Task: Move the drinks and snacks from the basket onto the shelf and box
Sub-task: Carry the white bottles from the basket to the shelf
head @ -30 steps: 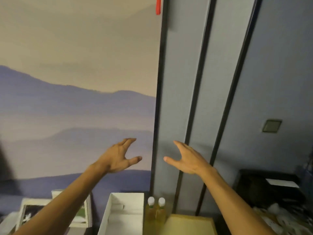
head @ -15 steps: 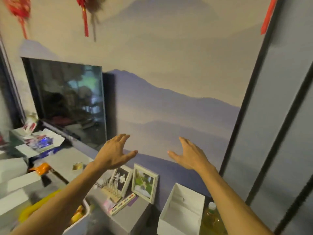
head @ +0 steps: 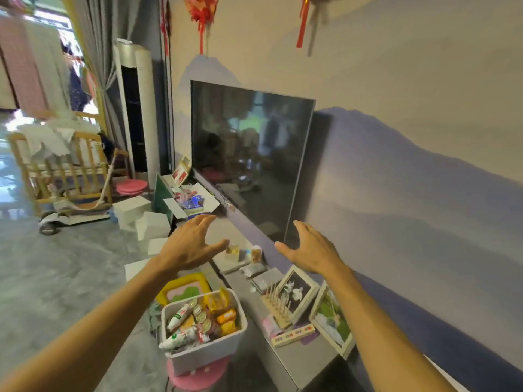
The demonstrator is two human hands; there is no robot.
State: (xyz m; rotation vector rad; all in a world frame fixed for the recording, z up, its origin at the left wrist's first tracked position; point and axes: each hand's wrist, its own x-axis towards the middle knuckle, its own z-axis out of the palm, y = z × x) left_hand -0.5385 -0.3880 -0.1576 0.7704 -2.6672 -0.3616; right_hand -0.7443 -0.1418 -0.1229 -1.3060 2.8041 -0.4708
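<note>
Head view, single frame. Basket (head: 203, 357): white rectangular bin at 6 o'clock of the view, standing on a pink stool (head: 198, 376) on the floor, just beside the front edge of the grey shelf (head: 298, 360), which lies at its 3 o'clock. Basket is packed to the rim. Contents: white bottles (head: 178, 318) with green and red labels lying on their sides in the 9 o'clock half, long axes running roughly along the 8-to-2 o'clock line, cap end cannot be told; cans (head: 201, 316) in the middle with round tops facing up; orange snack packets (head: 226, 316) and a yellow one at the 1 to 3 o'clock side. Second container: open white box (head: 208, 200) at 11 o'clock of the hands, at the far end of the shelf, flaps out, red and blue packets inside, blurred. Shelf top carries two photo frames (head: 297, 291) leaning at 4 o'clock of the view and a dark TV (head: 249, 165) at 12 o'clock. Left hand (head: 189, 247) and right hand (head: 311, 253) are raised above and beyond the basket, well apart from it, palms turned towards each other, fingers spread and released, nothing held
</note>
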